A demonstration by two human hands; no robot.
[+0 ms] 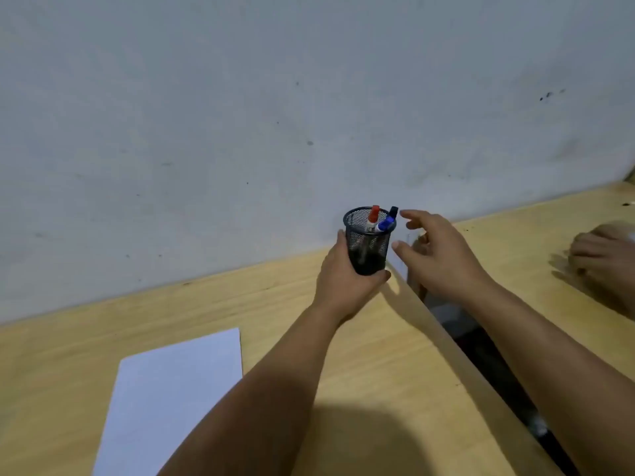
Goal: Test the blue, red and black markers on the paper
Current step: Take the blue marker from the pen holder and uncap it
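Observation:
A black mesh pen cup (368,242) stands near the wall on the wooden desk (360,372). Three capped markers stick out of it: a red marker (373,214), a blue marker (386,223) and a black marker (393,211). My left hand (343,283) is wrapped around the cup's lower half. Just right of the cup, my right hand (439,252) hovers with its fingers spread, holding nothing and close to the marker caps. A blank white sheet of paper (171,396) lies on the desk at the lower left.
A grey wall (275,115) runs right behind the cup. A dark gap (481,355) separates this desk from a second desk on the right. Another person's hand (604,259) rests on that second desk at the right edge.

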